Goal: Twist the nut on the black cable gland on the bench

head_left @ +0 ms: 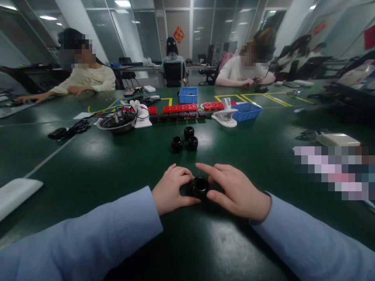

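A shiny black tyre-like ring (200,187) lies on the green table in front of me, its round hole facing up. My left hand (173,189) curves round its left side, thumb in front and fingers behind. From the right, my right hand (234,189) holds its edge between the thumb and a bent finger, while the index finger stretches out above and behind it. Just beyond my hands stand three similar rings, one at the left (177,144), one at the right (193,143) and one at the back (189,133).
Farther back are a metal bowl (115,124) with cables, white clips (225,115), a row of red and black blocks (180,109) and blue bins (247,112). A white device (338,139) lies right, another white object (19,195) left. People sit across the table.
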`<action>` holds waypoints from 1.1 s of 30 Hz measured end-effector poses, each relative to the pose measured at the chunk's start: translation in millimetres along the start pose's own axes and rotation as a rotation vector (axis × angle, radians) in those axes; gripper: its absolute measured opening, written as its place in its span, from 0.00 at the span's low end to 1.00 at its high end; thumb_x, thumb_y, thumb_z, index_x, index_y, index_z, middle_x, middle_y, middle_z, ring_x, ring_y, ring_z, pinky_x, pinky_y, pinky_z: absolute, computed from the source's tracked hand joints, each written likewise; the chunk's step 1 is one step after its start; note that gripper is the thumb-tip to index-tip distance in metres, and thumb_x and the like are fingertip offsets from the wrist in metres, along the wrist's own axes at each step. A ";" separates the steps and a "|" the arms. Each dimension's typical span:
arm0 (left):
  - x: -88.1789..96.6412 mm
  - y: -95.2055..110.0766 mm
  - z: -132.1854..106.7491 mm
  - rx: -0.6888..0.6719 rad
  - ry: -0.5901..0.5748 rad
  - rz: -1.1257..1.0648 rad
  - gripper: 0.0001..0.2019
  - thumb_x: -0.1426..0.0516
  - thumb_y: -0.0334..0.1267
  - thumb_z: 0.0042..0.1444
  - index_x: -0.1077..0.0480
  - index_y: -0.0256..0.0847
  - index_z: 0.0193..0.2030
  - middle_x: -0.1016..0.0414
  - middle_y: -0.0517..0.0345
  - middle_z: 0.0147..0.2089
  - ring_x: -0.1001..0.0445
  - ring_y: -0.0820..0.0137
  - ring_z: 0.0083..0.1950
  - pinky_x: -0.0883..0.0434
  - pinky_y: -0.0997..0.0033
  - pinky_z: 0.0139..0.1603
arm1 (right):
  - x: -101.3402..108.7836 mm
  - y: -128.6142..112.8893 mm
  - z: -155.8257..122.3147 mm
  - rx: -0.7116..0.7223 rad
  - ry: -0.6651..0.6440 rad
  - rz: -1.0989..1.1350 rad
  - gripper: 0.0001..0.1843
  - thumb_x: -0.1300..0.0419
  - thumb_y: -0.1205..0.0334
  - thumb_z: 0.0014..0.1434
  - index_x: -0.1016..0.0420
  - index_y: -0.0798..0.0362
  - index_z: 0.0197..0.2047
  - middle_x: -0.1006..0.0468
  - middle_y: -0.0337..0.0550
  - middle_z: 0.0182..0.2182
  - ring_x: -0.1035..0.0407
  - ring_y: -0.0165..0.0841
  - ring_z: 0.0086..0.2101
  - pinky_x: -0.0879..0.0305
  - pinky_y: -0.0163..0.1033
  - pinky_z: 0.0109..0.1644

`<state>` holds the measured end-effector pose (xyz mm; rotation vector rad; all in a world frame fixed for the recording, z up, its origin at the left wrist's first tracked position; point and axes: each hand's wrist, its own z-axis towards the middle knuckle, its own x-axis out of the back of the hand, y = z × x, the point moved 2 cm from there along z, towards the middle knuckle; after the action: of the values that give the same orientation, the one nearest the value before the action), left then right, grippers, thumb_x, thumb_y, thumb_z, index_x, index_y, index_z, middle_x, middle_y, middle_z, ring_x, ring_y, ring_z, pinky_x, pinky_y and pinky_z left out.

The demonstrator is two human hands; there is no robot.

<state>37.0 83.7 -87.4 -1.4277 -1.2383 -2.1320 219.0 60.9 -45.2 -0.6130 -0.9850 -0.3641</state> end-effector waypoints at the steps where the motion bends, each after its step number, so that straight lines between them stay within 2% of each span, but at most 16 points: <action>1: -0.3 -0.5 0.0 0.000 0.006 0.001 0.19 0.36 0.48 0.43 0.30 0.41 0.40 0.31 0.57 0.44 0.34 0.62 0.50 0.51 0.46 0.63 | -0.2 -0.8 -0.5 0.019 -0.009 0.014 0.35 0.67 0.43 0.67 0.44 0.65 0.59 0.30 0.48 0.32 0.39 0.35 0.32 0.44 0.38 0.35; 5: -1.9 -2.7 0.3 0.005 0.018 -0.019 0.20 0.35 0.47 0.42 0.30 0.43 0.41 0.31 0.58 0.44 0.33 0.62 0.50 0.51 0.46 0.63 | -3.3 -8.1 -1.4 0.109 -0.045 0.095 0.32 0.67 0.46 0.68 0.48 0.64 0.61 0.31 0.45 0.30 0.41 0.34 0.31 0.45 0.37 0.33; 10: -0.7 -1.7 1.9 0.020 0.002 -0.033 0.17 0.36 0.44 0.42 0.29 0.43 0.39 0.31 0.58 0.43 0.33 0.63 0.47 0.50 0.46 0.61 | -10.5 -19.6 -0.6 0.152 -0.083 0.127 0.34 0.71 0.45 0.67 0.44 0.63 0.60 0.31 0.51 0.35 0.43 0.35 0.33 0.46 0.38 0.35; 15: -1.4 -1.4 4.3 0.059 -0.014 -0.035 0.13 0.37 0.42 0.43 0.29 0.42 0.35 0.31 0.59 0.42 0.32 0.64 0.45 0.50 0.46 0.61 | -15.4 -26.6 3.5 0.137 -0.090 0.149 0.32 0.68 0.47 0.68 0.40 0.62 0.57 0.32 0.50 0.35 0.43 0.36 0.34 0.46 0.40 0.37; 21: -3.8 -0.7 4.0 0.090 0.026 -0.065 0.09 0.37 0.39 0.41 0.29 0.41 0.31 0.32 0.59 0.41 0.33 0.64 0.47 0.50 0.46 0.62 | -18.0 -27.0 11.3 0.086 -0.079 0.074 0.20 0.60 0.57 0.66 0.37 0.61 0.50 0.32 0.49 0.39 0.44 0.36 0.36 0.48 0.41 0.38; 25: -4.9 3.8 1.5 0.103 0.052 -0.061 0.15 0.35 0.42 0.39 0.29 0.41 0.35 0.33 0.57 0.41 0.35 0.62 0.48 0.52 0.44 0.63 | -17.3 -19.1 15.8 -0.005 -0.058 0.024 0.16 0.55 0.61 0.63 0.35 0.61 0.47 0.32 0.46 0.37 0.44 0.35 0.35 0.50 0.41 0.38; 29: -6.0 4.9 -0.5 0.088 0.071 -0.044 0.20 0.35 0.47 0.40 0.29 0.45 0.42 0.33 0.56 0.45 0.36 0.59 0.51 0.55 0.42 0.63 | -12.8 -13.0 15.3 -0.047 -0.022 0.051 0.14 0.56 0.64 0.62 0.34 0.61 0.45 0.32 0.45 0.37 0.43 0.34 0.34 0.50 0.40 0.39; 33: -5.7 4.1 -1.5 0.098 0.060 -0.036 0.19 0.35 0.48 0.40 0.28 0.43 0.39 0.33 0.57 0.46 0.36 0.61 0.52 0.56 0.44 0.64 | -10.5 -8.5 13.2 -0.093 -0.040 0.032 0.12 0.54 0.66 0.60 0.34 0.60 0.43 0.31 0.44 0.35 0.42 0.34 0.34 0.49 0.40 0.39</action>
<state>41.3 78.9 -90.6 -1.3015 -1.3367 -2.0899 200.3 62.8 -46.1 -0.7217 -0.9996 -0.3716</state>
